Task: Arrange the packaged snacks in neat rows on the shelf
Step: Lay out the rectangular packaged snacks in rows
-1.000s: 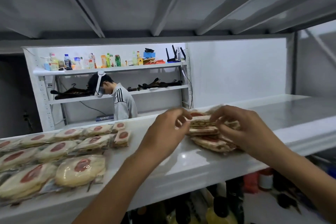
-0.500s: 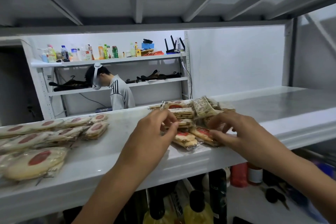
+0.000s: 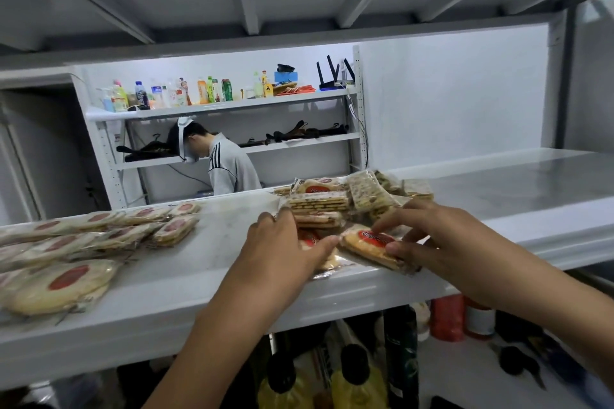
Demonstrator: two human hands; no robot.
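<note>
A loose pile of clear-wrapped cracker packs [image 3: 335, 201] lies mid-shelf on the white shelf [image 3: 206, 279]. My right hand [image 3: 442, 239] pinches a round cracker pack with a red label [image 3: 370, 244] at the front of the pile, thumb under, fingers on top. My left hand [image 3: 282, 249] lies palm down over another red-labelled pack [image 3: 309, 237], fingers closed around its edge. To the left, round red-labelled packs [image 3: 63, 282] lie in rows [image 3: 126, 232] running back along the shelf.
The upper shelf's underside hangs close overhead. Bottles [image 3: 355, 375] and red containers [image 3: 447, 315] stand on the level below. A person [image 3: 229, 166] stands behind the shelf, by a far rack with bottles [image 3: 206, 91]. Bare shelf surface stretches to the right [image 3: 515, 189].
The stack I held between both hands has come down onto the shelf and spread into a pile. Both hands moved to the front packs, each now on a separate red-labelled pack.
</note>
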